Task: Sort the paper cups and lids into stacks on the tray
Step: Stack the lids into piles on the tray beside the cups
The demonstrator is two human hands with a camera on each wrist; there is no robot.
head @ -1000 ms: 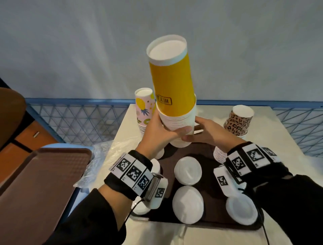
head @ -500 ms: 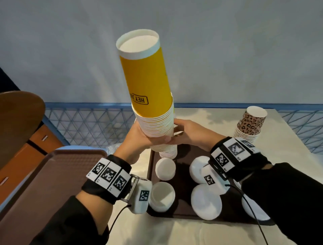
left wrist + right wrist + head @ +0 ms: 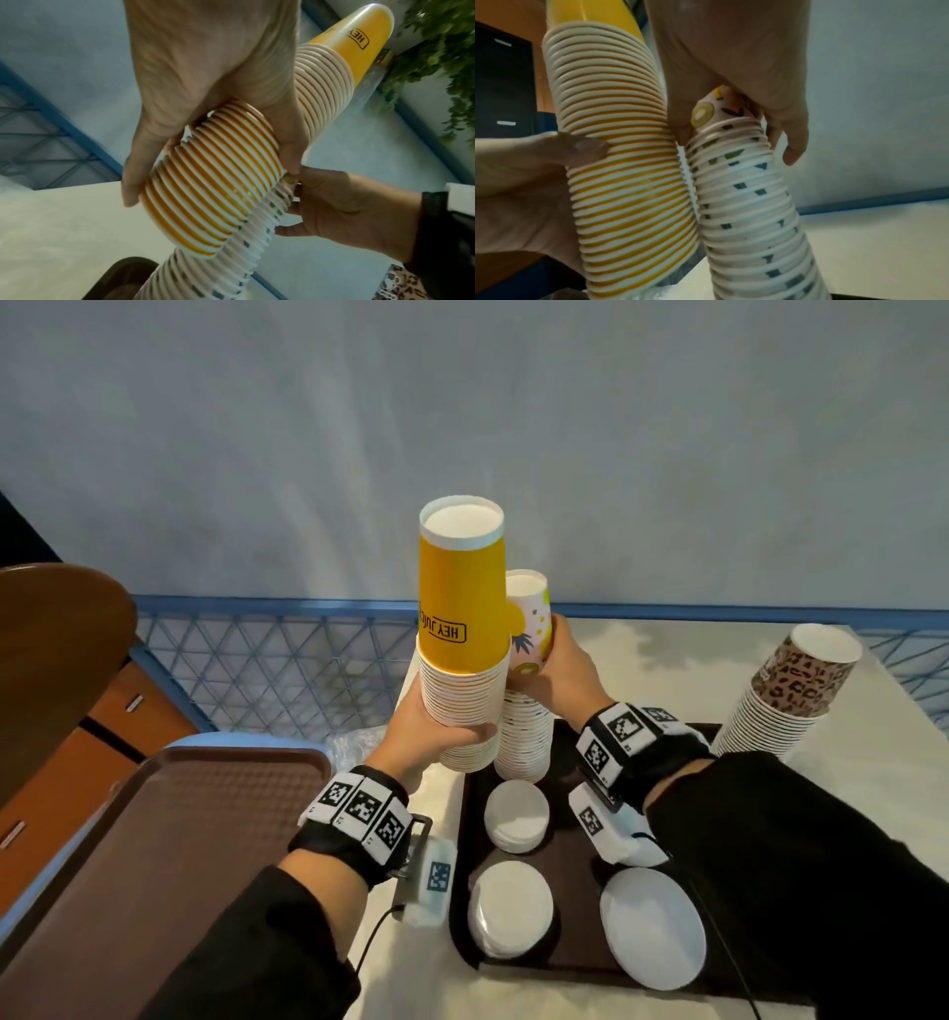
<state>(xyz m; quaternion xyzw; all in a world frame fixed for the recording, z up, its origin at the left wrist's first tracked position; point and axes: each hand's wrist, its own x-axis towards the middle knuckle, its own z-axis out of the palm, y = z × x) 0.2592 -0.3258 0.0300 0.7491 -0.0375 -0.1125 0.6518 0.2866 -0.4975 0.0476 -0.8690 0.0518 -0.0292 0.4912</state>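
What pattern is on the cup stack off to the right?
Brown and black leopard print on the cup stack, clearest in the head view.

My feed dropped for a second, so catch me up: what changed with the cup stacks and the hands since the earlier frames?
The right hand let go of the yellow stack and now grips the fruit-print stack near its top. The left hand carries the yellow stack alone, now upright beside the fruit-print one. Unchanged: leopard stack at the far right, white lids on the dark tray.
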